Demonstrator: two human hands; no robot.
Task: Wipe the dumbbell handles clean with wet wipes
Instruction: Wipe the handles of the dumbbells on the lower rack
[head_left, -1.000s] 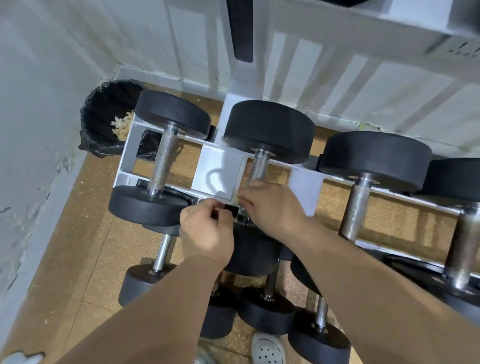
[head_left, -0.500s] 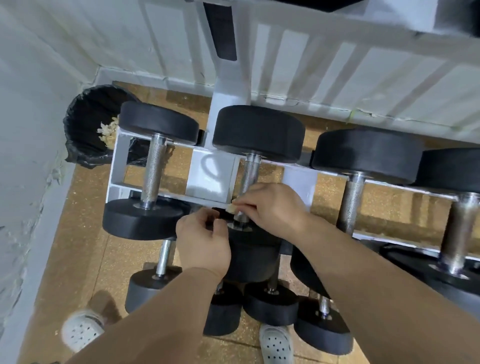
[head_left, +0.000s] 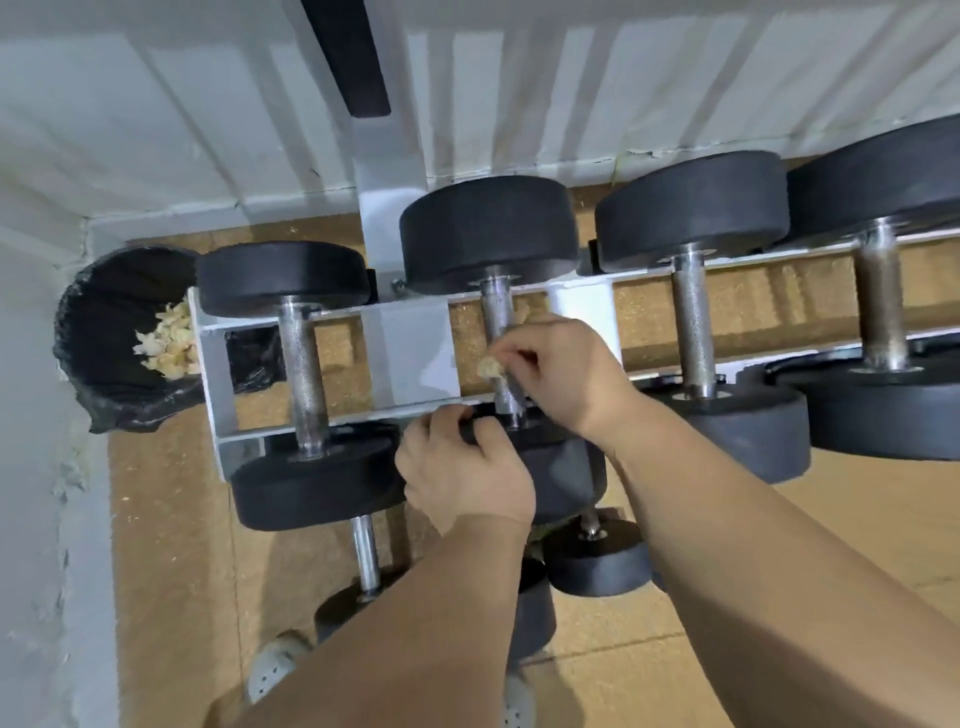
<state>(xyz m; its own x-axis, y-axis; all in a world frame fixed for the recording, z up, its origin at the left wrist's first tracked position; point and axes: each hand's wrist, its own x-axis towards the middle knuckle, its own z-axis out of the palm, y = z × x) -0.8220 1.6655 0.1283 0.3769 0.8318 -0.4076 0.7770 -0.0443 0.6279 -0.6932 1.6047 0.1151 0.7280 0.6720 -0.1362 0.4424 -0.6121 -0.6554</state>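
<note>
Several black dumbbells with knurled steel handles lie across a white rack (head_left: 400, 358). My right hand (head_left: 561, 374) is wrapped over the handle (head_left: 493, 312) of the second dumbbell from the left and pinches a small crumpled yellowish wipe (head_left: 491, 368) against it. My left hand (head_left: 462, 473) grips the rim of that dumbbell's near black weight (head_left: 566, 478), fingers curled over its edge. The far weight (head_left: 488, 228) rests on the back rail. The leftmost dumbbell's handle (head_left: 304, 374) stands bare.
A black-lined waste bin (head_left: 104, 332) with used yellowish wipes (head_left: 166, 343) stands in the corner left of the rack. Smaller dumbbells (head_left: 597, 561) sit on a lower tier. White walls close in at left and behind. My white shoes (head_left: 270, 670) show on the brown floor.
My right hand has slid up the handle with the wipe, which now shows at my fingertips. My left hand keeps its grip on the near weight. The view shifted right and down.
</note>
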